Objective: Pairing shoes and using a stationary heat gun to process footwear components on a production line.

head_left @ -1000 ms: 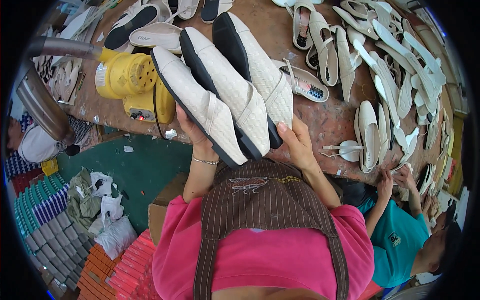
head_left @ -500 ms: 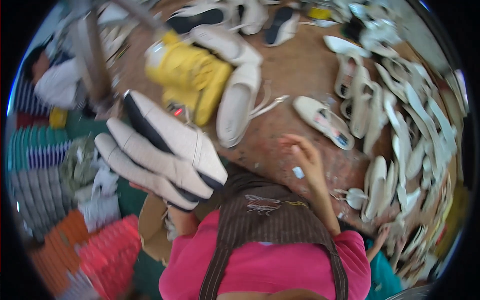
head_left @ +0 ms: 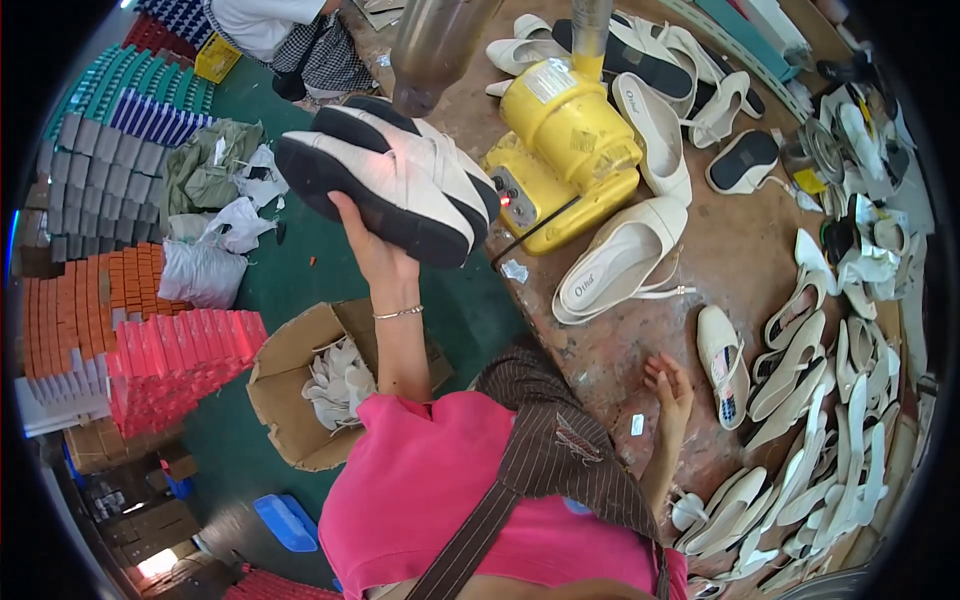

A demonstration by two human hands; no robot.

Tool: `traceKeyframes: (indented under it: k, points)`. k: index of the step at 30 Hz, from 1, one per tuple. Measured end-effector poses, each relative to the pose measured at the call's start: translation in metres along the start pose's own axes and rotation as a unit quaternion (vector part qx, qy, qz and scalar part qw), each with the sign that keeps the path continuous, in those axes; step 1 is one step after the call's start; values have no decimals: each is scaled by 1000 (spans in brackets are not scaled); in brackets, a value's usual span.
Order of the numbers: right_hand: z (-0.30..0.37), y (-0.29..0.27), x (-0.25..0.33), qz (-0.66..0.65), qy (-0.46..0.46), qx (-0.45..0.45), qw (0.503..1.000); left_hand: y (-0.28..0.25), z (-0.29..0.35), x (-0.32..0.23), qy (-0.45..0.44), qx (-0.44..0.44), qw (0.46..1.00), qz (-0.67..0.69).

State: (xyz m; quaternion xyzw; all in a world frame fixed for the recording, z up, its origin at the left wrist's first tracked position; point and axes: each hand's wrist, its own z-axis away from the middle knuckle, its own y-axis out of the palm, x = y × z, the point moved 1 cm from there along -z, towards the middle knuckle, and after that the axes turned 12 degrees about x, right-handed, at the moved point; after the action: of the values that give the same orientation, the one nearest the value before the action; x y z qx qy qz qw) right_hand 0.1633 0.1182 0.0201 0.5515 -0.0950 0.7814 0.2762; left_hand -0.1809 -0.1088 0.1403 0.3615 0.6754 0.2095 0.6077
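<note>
My left hand (head_left: 365, 240) is raised at the left of the table, gripping a bundle of cream shoes (head_left: 400, 170) with black soles. Thumb and palm press against the lower sole, and the other fingers are hidden beneath the shoes. The bundle is tilted close to a yellow machine (head_left: 565, 140), which has a small red light on its side. My right hand (head_left: 668, 395) is over the brown table, its fingers loosely bent and apart with nothing in them. Nearest to it lies a single cream shoe (head_left: 722, 360), and another cream shoe (head_left: 615, 265) with a loose strap is farther off.
Many cream shoes (head_left: 790, 390) crowd the right of the brown tabletop (head_left: 620, 350). A grey post (head_left: 440, 50) rises by the machine. On the green floor stand a cardboard box (head_left: 275, 370) of white pieces, stacks of coloured trays (head_left: 180, 350) and a blue tray (head_left: 287, 522). Another person (head_left: 270, 25) is at the far left.
My left hand has lifted and turned the shoes, so their black soles face me more. The view has swung left, and my right hand is lower in it.
</note>
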Motion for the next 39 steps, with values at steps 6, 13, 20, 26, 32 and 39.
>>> traceKeyframes:
  k: [6, 13, 20, 26, 32, 39]
  points:
    - [-7, -14, -7, -55, 28, -36, 997, 17, -31, 12, 3, -29, 999, 40]
    - [-12, -20, -3, -92, 69, -49, 992, 18, -51, 11, 53, -70, 995, 42]
    - [-13, -14, -1, -82, 71, -50, 993, 16, -35, -4, 77, -92, 992, 50]
    - [-13, -15, -1, -73, 66, -50, 994, 4, -19, -17, 99, -90, 987, 85]
    - [-14, -12, -2, -68, 65, -43, 995, 0, -8, -33, 129, -112, 983, 67]
    - [-12, -12, -2, -52, 64, -55, 995, -17, 8, -30, 118, -85, 986, 78]
